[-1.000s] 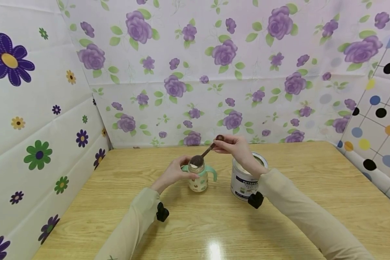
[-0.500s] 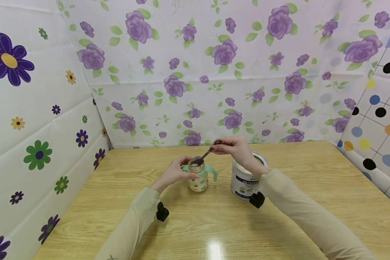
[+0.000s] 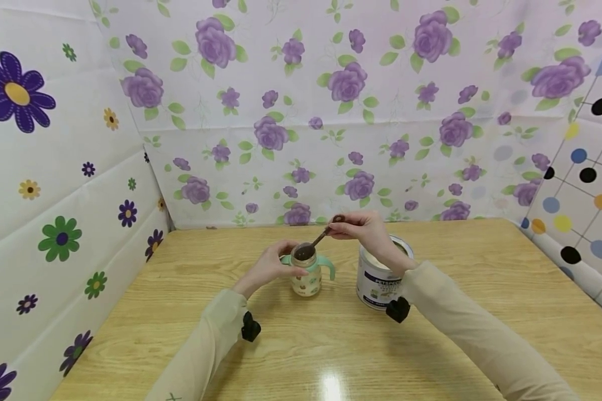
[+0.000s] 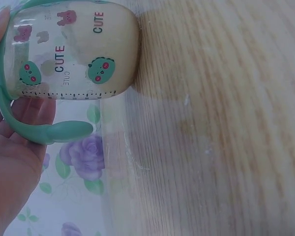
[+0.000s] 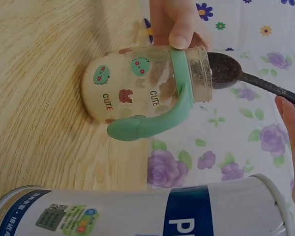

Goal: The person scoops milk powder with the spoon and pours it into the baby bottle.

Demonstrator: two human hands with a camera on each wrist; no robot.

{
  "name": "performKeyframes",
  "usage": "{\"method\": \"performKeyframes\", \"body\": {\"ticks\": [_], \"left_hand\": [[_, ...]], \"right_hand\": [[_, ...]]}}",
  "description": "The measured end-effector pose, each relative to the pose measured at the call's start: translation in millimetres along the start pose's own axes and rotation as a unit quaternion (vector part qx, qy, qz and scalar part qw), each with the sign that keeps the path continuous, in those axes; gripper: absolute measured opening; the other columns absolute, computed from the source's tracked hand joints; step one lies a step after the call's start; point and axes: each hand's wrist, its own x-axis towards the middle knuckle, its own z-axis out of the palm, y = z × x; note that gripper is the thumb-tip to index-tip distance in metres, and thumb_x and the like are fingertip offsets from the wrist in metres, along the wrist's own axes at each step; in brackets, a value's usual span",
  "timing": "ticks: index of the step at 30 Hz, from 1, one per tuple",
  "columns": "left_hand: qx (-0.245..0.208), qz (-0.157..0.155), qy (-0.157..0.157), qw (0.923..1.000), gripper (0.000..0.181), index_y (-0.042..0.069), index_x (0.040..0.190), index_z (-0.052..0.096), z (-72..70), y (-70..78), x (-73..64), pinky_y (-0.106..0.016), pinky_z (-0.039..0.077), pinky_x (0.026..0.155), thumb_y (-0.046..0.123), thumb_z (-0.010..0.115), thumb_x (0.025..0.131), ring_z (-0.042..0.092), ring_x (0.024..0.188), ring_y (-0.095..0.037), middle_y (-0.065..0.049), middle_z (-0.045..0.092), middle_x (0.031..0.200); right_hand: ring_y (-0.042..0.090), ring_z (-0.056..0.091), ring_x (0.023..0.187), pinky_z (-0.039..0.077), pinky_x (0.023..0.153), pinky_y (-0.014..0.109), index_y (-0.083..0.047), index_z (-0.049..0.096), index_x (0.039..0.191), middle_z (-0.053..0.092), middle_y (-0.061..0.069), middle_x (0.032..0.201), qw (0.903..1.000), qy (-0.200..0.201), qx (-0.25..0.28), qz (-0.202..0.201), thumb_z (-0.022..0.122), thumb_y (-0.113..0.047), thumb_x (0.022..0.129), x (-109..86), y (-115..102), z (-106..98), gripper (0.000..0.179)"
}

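In the head view a clear baby bottle [image 3: 306, 285] with green handles and cartoon prints stands upright and lidless on the table. My left hand [image 3: 273, 264] grips it around the neck. Pale contents fill its lower part, seen in the left wrist view's bottle [image 4: 108, 44]. My right hand [image 3: 363, 229] pinches the upper handle of a dark brown spoon [image 3: 323, 236]. The bowl of the spoon [image 5: 225, 70] sits at the bottle's mouth, tilted down into it. Beneath my right wrist stands an open white can [image 3: 373, 284] with a dark blue label band.
The wooden table [image 3: 301, 345] reaches to a flower-print cloth [image 3: 321, 167] at the back. Patterned cloth [image 3: 80, 189] also hangs along the left side, and dotted cloth [image 3: 577, 211] along the right. The can stands just right of the bottle.
The spoon's bowl has tipped lower into the bottle's mouth, then turned so its dark side shows; pale powder seen on it earlier is out of sight. My left hand and the bottle stay put.
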Motion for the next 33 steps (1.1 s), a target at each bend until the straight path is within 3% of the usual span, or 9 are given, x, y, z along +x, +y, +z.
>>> {"method": "performKeyframes", "body": {"ticks": [6,11,17,19,23,27,33], "left_hand": [[0.008,0.003,-0.006,0.9999,0.055,0.010,0.115,0.056,1.1,1.2,0.7,-0.037,0.040,0.087,0.018,0.081,0.068,0.051,0.103,-0.018,-0.001,0.058,0.108],[0.015,0.007,-0.019,0.9997,0.052,0.009,0.115,0.055,-0.1,7.0,-0.4,-0.037,0.040,0.086,0.019,0.080,0.070,0.050,0.103,-0.020,-0.005,0.057,0.108],[0.026,-0.010,-0.041,0.9988,0.058,0.001,0.123,0.048,-2.6,18.8,-4.0,-0.042,0.039,0.087,0.010,0.076,0.074,0.046,0.108,-0.031,-0.017,0.052,0.115],[0.034,-0.006,-0.038,0.9987,0.059,0.003,0.123,0.048,-3.0,12.1,-1.7,-0.043,0.039,0.086,0.013,0.077,0.073,0.047,0.107,-0.028,-0.014,0.054,0.114],[0.054,-0.001,-0.036,0.9979,0.061,0.008,0.123,0.050,-3.8,12.6,-1.5,-0.042,0.039,0.085,0.020,0.080,0.070,0.047,0.105,-0.023,-0.009,0.055,0.112],[0.068,-0.001,-0.038,0.9970,0.067,0.011,0.126,0.048,-4.9,16.4,-2.0,-0.043,0.038,0.087,0.025,0.081,0.069,0.045,0.107,-0.021,-0.006,0.053,0.115],[0.062,0.019,-0.034,0.9973,0.068,0.008,0.130,0.042,-7.0,21.1,2.8,-0.047,0.032,0.093,0.021,0.077,0.073,0.039,0.116,-0.026,-0.009,0.045,0.127]], "right_hand": [[0.029,0.064,0.080,0.049,0.071,0.040,0.018,0.060,0.101,0.063,0.024,0.087,0.9997,0.016,0.003,-0.021,0.061,-0.001,0.085,-0.8,4,-3,0.025],[0.033,0.062,0.082,0.048,0.073,0.042,0.005,0.065,0.100,0.064,0.021,0.089,0.9972,0.062,0.037,-0.019,0.071,-0.022,0.080,5.1,29,-20,0.034],[0.036,0.062,0.081,0.048,0.072,0.043,0.004,0.065,0.104,0.063,0.023,0.093,0.9924,0.096,0.070,-0.031,0.068,-0.013,0.083,14.9,63,-48,0.027],[0.036,0.062,0.081,0.049,0.072,0.043,0.003,0.065,0.105,0.063,0.022,0.094,0.9909,0.096,0.087,-0.037,0.067,-0.011,0.083,19.4,79,-61,0.026],[0.041,0.060,0.082,0.048,0.071,0.047,0.005,0.062,0.108,0.061,0.026,0.096,0.9891,0.112,0.085,-0.046,0.067,-0.011,0.083,20.0,86,-76,0.030],[0.038,0.061,0.080,0.049,0.070,0.045,0.007,0.063,0.106,0.062,0.025,0.093,0.9861,0.112,0.109,-0.055,0.066,-0.008,0.083,15.6,75,-85,0.028],[0.029,0.064,0.075,0.049,0.069,0.040,0.010,0.063,0.099,0.065,0.020,0.085,0.9807,0.125,0.142,-0.047,0.065,-0.002,0.083,-10.7,3,-67,0.020]]}}
